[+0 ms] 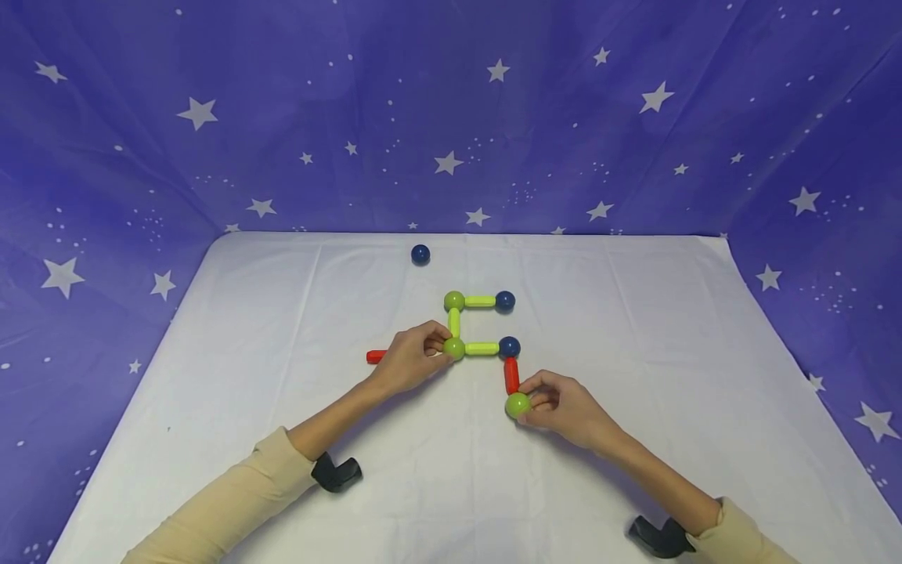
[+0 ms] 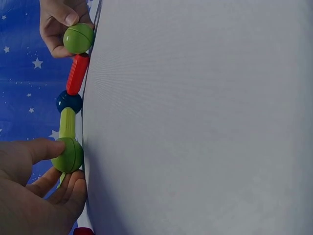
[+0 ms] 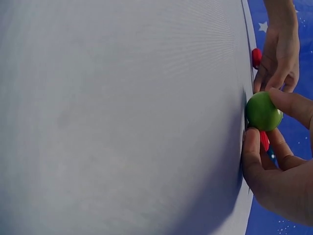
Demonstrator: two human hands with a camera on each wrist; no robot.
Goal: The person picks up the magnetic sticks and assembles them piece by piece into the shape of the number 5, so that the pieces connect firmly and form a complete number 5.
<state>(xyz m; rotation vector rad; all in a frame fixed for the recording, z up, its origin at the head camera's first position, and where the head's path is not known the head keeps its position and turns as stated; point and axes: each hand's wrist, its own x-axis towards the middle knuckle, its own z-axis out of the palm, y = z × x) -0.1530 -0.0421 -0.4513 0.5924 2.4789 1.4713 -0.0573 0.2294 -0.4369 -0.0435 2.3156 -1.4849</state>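
My left hand point(image 1: 407, 359) pinches a green ball point(image 1: 454, 348) at a corner of a joined ball-and-rod chain. From that ball one lime rod point(image 1: 454, 323) runs back to another green ball point(image 1: 454, 301), and a second lime rod point(image 1: 482, 348) runs right to a blue ball point(image 1: 510, 347). A red rod point(image 1: 511, 376) leads from the blue ball toward me. At its near end is a green ball point(image 1: 517, 405), pinched between the thumb and fingers of my right hand point(image 1: 569, 409). In the right wrist view this green ball point(image 3: 264, 111) hides most of the red rod.
The chain's far arm is a lime rod point(image 1: 480, 301) ending in a blue ball point(image 1: 504, 301). A loose blue ball point(image 1: 420, 254) lies farther back on the white cloth point(image 1: 634, 313). Another red rod point(image 1: 377, 357) lies partly behind my left hand.
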